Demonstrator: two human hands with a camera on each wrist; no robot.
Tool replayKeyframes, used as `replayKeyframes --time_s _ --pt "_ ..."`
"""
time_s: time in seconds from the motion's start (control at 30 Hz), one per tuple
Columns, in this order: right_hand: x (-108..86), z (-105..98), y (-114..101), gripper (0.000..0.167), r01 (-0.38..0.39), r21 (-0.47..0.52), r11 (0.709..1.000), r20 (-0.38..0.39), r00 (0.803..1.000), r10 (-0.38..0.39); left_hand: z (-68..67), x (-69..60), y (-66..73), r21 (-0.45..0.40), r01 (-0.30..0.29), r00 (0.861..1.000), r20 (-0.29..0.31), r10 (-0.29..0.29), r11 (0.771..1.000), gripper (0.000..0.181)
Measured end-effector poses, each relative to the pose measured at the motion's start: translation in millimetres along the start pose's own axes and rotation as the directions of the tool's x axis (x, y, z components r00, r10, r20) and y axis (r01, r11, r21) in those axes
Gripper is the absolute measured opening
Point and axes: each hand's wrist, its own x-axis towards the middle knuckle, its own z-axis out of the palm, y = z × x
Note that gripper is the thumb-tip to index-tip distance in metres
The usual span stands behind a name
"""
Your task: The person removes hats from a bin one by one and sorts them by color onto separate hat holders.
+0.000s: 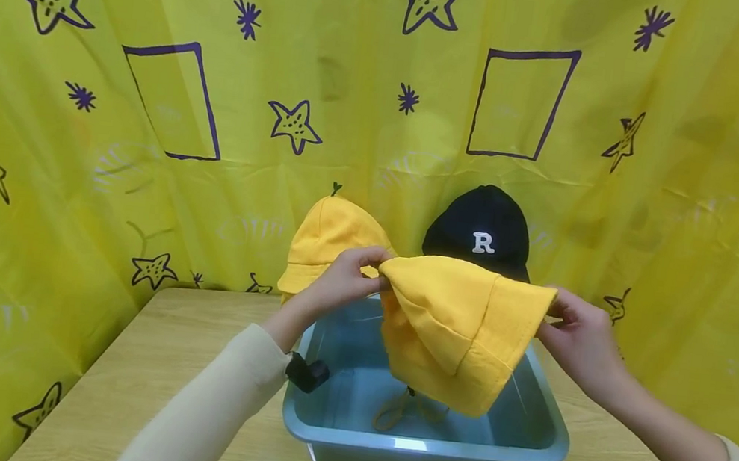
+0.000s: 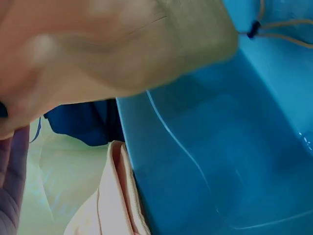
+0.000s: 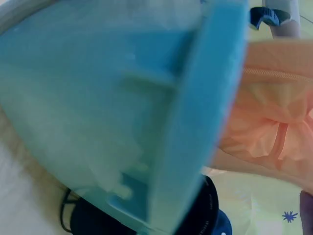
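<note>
A yellow bucket hat (image 1: 461,323) is held up over the light-blue plastic basin (image 1: 421,446), its crown tilted to the left and its brim to the right. My left hand (image 1: 354,278) pinches it near the crown's left end. At the opposite side my right hand (image 1: 581,343) grips the brim edge. A thin chin cord (image 1: 391,411) with a dark toggle dangles below the hat into the basin. In the right wrist view, the hat's gathered inner side (image 3: 274,127) shows; the basin wall covers much of that picture.
Behind the basin at left stands another yellow hat (image 1: 338,235) with a small green sprout on top. A black cap (image 1: 481,223) with a white R is at the back right. Everything is on a wooden table (image 1: 190,392) before a yellow patterned curtain (image 1: 374,58).
</note>
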Motion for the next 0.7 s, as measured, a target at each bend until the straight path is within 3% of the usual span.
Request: replayKeyframes --time_s 0.07,0.23,0.33,0.43,0.53,0.6,0.7 --pt "8.4 0 -4 0.028 -0.018 -0.018 1.0 -0.004 1.0 0.018 0.9 -3.0 -0.1 0.052 0.013 0.999 -0.036 -0.011 0.999 0.016" --pt "34.5 0 -13 0.027 0.03 -0.078 0.997 0.0 1.0 -0.03 6.8 -13.2 1.4 0.099 0.057 0.99 -0.135 -0.044 0.993 0.032" --pt "51.1 1 -20 0.025 0.083 -0.12 0.989 0.001 0.997 -0.083 10.9 -19.8 6.5 -0.024 0.147 0.974 -0.172 -0.149 0.989 0.041" --pt "66.9 3 -27 0.021 0.146 -0.179 0.973 0.013 0.989 -0.146 14.5 -23.6 13.0 -0.219 0.269 0.931 -0.192 -0.312 0.938 0.044" --pt "80.8 7 -33 0.019 0.197 -0.225 0.954 0.028 0.98 -0.196 18.5 -26.7 20.4 -0.333 0.361 0.888 -0.161 -0.43 0.871 0.043" --pt "88.7 10 -36 0.018 0.215 -0.252 0.944 0.041 0.976 -0.212 22.2 -30.7 24.2 -0.34 0.409 0.88 -0.097 -0.465 0.846 0.044" --pt "98.3 14 -41 0.015 0.209 -0.291 0.934 0.052 0.978 -0.203 30.6 -41.7 32.8 -0.254 0.469 0.877 0.024 -0.479 0.846 0.059"
